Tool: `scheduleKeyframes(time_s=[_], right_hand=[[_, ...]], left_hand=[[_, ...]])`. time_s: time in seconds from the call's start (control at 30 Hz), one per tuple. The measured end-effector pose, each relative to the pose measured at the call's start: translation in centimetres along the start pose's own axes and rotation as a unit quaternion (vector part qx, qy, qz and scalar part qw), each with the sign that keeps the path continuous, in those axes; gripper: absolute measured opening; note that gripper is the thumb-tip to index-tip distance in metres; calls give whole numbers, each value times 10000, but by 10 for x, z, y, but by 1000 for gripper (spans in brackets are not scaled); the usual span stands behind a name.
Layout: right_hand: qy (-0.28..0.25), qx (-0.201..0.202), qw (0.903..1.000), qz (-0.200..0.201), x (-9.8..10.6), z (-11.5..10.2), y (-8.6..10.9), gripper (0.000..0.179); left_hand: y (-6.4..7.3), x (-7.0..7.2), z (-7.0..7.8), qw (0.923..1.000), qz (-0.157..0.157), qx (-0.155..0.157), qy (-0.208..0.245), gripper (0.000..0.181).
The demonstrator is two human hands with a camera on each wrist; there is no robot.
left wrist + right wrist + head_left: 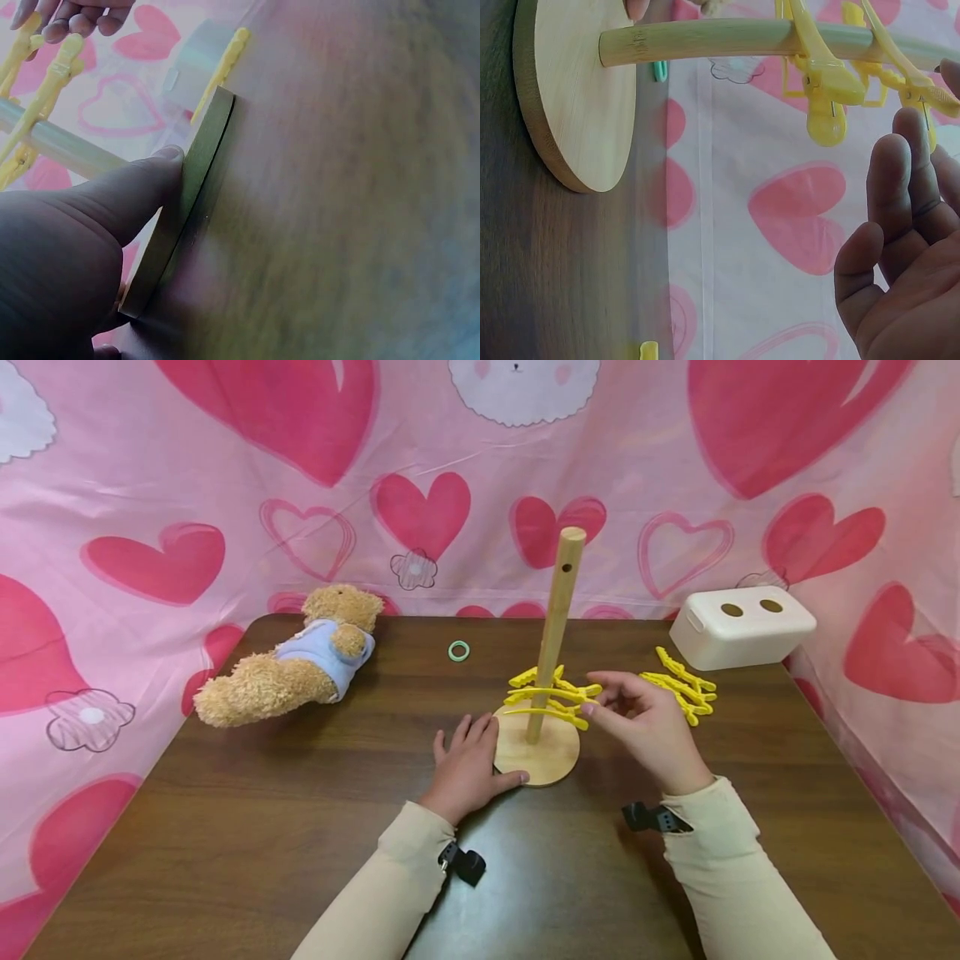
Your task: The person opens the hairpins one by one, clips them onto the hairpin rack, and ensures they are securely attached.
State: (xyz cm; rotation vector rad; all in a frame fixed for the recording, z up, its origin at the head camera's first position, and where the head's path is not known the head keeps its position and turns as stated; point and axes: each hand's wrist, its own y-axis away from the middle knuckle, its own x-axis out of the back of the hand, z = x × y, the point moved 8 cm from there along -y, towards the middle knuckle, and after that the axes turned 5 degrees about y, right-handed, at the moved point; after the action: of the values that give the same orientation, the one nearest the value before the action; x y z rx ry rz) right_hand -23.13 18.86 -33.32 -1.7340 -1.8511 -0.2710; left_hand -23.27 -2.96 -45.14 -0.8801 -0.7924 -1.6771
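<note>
A wooden stand has a round base [547,764] and an upright pole [557,602]. Around the lower part of the pole sit yellow plastic clips [543,697], one above another; the right wrist view shows a metal spring on a clip [826,112]. My right hand [648,727] pinches the outer end of the upper clip between thumb and fingers, with the thumb mostly out of the right wrist view. At the base's left edge my left hand [468,768] lies with straight, spread fingers. Its thumb [142,191] presses on the rim.
More yellow clips [682,689] lie in a loose pile to the right, in front of a white box [738,631] with two round holes. Toward the back lies a small green ring [458,651]. A teddy bear [300,660] in a blue shirt lies at the left.
</note>
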Motion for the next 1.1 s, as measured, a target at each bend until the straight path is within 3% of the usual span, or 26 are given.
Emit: scheduleKeyframes(time_s=[0.23,0.43,0.73,1.1], right_hand=[[38,80,10000,-13,0,1,0,39],[200,181,9994,204,-1,1,0,34],[368,57,9990,261,-1,1,-1,30],[808,436,9955,217,-2,-1,-1,25]], left_hand=[[0,0,1,10000,-33,49,11,101],[1,1,2,10000,-47,64,25,101],[0,4,5,9999,-47,135,-54,101],[0,3,7,9999,-48,69,-140,99]])
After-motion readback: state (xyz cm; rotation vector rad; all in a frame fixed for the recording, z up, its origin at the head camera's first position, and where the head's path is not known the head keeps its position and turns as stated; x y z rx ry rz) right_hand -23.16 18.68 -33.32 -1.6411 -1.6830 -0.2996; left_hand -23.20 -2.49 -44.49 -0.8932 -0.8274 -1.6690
